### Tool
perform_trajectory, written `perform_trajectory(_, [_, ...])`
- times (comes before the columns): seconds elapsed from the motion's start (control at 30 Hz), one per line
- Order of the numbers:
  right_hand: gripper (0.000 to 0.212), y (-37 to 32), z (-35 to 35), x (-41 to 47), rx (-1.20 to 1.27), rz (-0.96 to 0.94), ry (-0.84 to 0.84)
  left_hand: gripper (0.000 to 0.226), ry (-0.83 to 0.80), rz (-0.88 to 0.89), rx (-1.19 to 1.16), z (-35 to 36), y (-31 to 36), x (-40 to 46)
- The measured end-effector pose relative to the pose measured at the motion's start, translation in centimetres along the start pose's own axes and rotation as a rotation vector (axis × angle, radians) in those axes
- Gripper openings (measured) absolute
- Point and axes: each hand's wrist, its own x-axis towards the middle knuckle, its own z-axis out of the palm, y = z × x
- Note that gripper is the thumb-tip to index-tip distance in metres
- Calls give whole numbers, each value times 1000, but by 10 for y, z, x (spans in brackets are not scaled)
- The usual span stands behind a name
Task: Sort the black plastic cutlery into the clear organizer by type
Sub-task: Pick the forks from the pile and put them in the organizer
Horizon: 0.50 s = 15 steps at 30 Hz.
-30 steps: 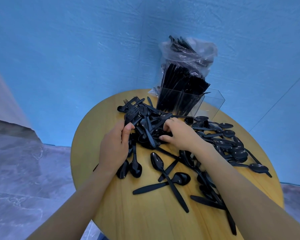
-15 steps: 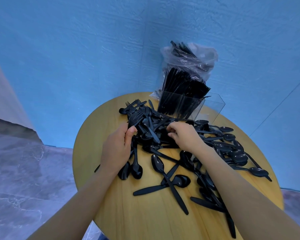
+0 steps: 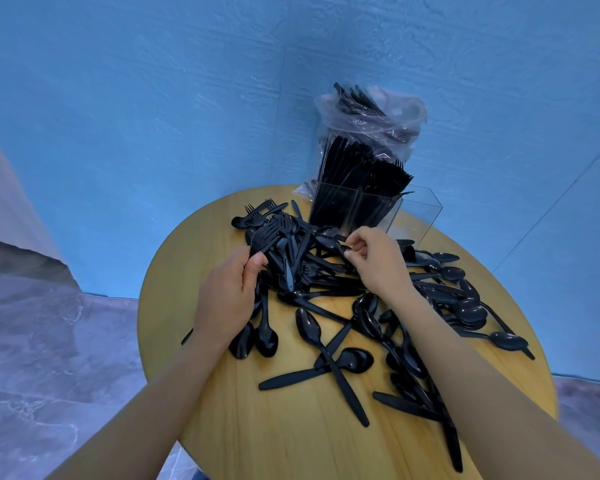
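Head view: round wooden table against blue wall, marbled floor left. Left hand grips forks; right hand pinches a spoon. Loose cutlery lies between and beneath both hands; clear organizer stands just beyond the right hand.

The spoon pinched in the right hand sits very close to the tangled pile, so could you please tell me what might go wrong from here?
1. The right hand pinches the spoon only by its handle; it may snag neighbouring pieces in the pile and drag them along.
2. The clear organizer stands near the table edge, already packed; a hard push could shift it.
3. The left hand grips several forks; some may slip.
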Motion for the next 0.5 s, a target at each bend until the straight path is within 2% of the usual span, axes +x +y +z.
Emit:
perform_trajectory(0.07, [11,-6,3,-9,-34,-79,-95,42,-3,-1,-2,0,-1,0])
perform_trajectory(0.2, [31,-13,15,-12,-141,-102,-315,42,-9,3,-3,0,0,-1])
perform_trajectory(0.37, [10,-17,15,-4,-147,-84,-360,53,-16,-3,0,0,1,-2])
perform_trajectory(0.43, [12,-16,11,-3,-102,-57,-351,52,-17,7,2,0,0,-2])
perform_trajectory(0.5, [12,-12,7,-4,-24,-29,-274,50,-18,12,6,0,-2,-1])
